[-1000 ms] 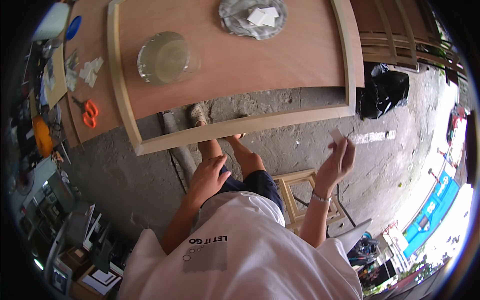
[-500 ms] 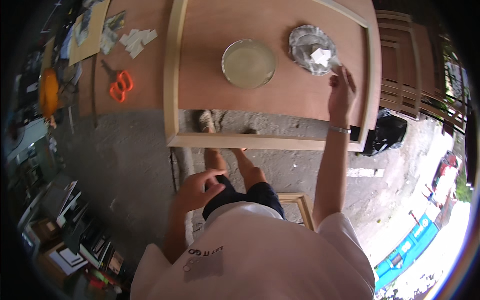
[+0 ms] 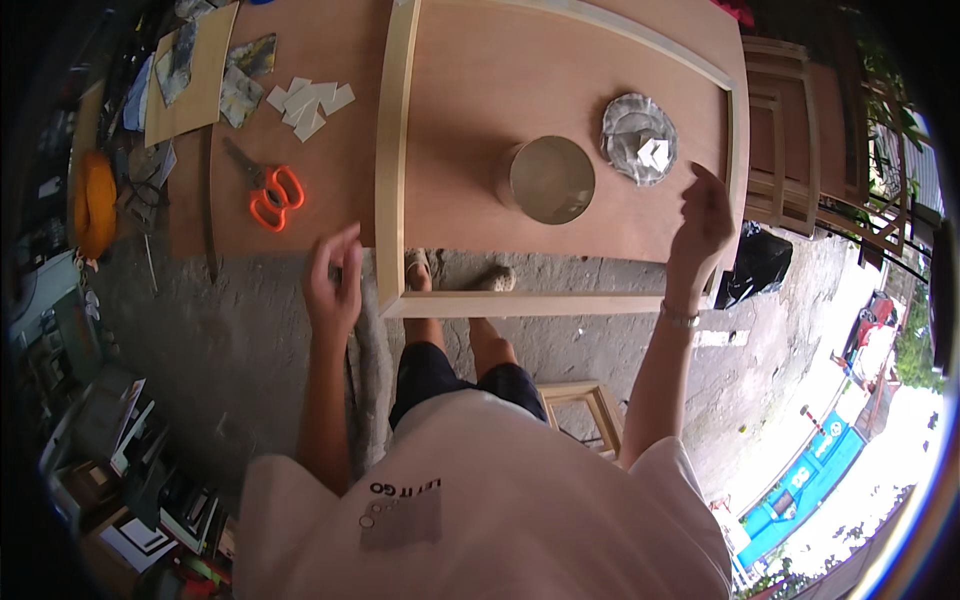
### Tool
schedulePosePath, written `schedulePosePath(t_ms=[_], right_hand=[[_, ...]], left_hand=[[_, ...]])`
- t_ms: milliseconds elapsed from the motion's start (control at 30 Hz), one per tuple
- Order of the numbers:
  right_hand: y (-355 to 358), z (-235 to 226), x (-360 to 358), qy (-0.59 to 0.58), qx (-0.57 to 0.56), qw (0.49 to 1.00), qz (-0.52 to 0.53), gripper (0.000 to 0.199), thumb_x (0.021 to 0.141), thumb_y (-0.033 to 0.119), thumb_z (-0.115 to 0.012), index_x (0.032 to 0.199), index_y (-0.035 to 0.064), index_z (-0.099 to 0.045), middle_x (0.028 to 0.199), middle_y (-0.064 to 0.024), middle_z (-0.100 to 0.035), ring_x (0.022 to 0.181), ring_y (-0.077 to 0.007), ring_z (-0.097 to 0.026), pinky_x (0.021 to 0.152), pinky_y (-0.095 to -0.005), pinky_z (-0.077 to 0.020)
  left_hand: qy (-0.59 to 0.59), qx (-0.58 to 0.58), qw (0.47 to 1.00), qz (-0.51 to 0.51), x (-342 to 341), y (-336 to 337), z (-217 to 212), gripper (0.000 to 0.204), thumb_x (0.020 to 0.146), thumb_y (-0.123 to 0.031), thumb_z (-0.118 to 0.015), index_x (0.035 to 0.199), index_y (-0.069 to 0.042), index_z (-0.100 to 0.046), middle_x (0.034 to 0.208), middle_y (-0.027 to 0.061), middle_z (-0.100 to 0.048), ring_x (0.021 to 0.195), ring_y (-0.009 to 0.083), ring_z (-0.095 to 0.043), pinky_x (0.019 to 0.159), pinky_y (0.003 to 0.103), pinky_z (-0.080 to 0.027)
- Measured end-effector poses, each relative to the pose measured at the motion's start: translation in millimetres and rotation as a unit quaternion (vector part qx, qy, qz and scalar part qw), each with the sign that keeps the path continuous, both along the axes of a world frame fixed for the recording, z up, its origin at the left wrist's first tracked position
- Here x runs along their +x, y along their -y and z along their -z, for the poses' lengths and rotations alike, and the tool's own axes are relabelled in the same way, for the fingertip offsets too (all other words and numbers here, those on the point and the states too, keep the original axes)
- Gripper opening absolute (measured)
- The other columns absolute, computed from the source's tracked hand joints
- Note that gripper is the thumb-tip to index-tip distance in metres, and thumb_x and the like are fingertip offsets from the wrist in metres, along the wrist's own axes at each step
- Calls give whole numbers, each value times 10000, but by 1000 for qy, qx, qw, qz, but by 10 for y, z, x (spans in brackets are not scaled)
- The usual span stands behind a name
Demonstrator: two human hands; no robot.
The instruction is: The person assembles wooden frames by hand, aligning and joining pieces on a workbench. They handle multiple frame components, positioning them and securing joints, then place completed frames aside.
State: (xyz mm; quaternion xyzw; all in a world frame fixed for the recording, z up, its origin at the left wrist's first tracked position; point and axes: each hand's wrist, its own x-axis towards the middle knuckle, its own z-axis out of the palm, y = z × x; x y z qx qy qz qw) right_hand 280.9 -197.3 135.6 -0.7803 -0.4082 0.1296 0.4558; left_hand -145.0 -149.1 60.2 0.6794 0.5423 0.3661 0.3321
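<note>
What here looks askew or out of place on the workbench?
The wooden frame juts past the table edge, its near rail hanging over the floor between the left hand and right hand. Paper scraps lie loosely scattered beside the orange scissors. Nothing looks spilled or broken.

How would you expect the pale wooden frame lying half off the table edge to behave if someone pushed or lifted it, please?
The wooden frame looks stiff: its rails run straight, allowing for the lens. It is probably light for its size, being thin strips around an open middle. Its near rail overhangs the table, so a push toward the person might tip it off.
</note>
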Motion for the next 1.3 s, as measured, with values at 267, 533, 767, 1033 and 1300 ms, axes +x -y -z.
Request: schedulePosePath(t_ms=[267,533,767,1033,1300], right_hand=[[-689,-379,-949,372,-293,770,-428,238,843,49,-652,1075,51,-704,939,-94,-685,863,-234,-706,757,-358,-592],[-881,6,-969,382,-393,683,-482,147,817,23,-643,946,27,-714,911,-169,-713,839,-279,-710,753,-362,-586],[-865,56,-959,389,-387,682,-483,101,812,39,-648,887,29,-715,906,-158,-713,862,-288,-702,773,-377,-576],[-864,-201,-907,326,-395,721,-466,213,870,44,-620,1063,44,-709,967,-154,-711,869,-286,-704,760,-386,-575],[-615,-357,-539,-42,-303,898,-316,226,996,72,-544,1182,49,-671,900,-103,-671,773,-146,-622,721,-311,-506]], left_hand=[[52,107,991,55,537,-1043,564,197,988,-94,-611,1170,-33,-657,821,31,-607,630,96,-521,566,262,-452],[114,52,991,40,572,-1051,660,210,991,-81,-606,1193,-23,-614,887,34,-604,642,81,-517,561,240,-461],[119,35,992,34,530,-1070,690,206,967,-60,-624,1171,-32,-627,870,29,-610,651,89,-531,561,244,-459],[124,22,992,31,538,-1051,738,201,964,-57,-621,1163,-35,-625,860,24,-610,639,87,-525,555,246,-456],[96,45,994,34,570,-1051,703,194,984,-80,-602,1171,-26,-610,841,22,-591,606,73,-507,521,228,-430]])
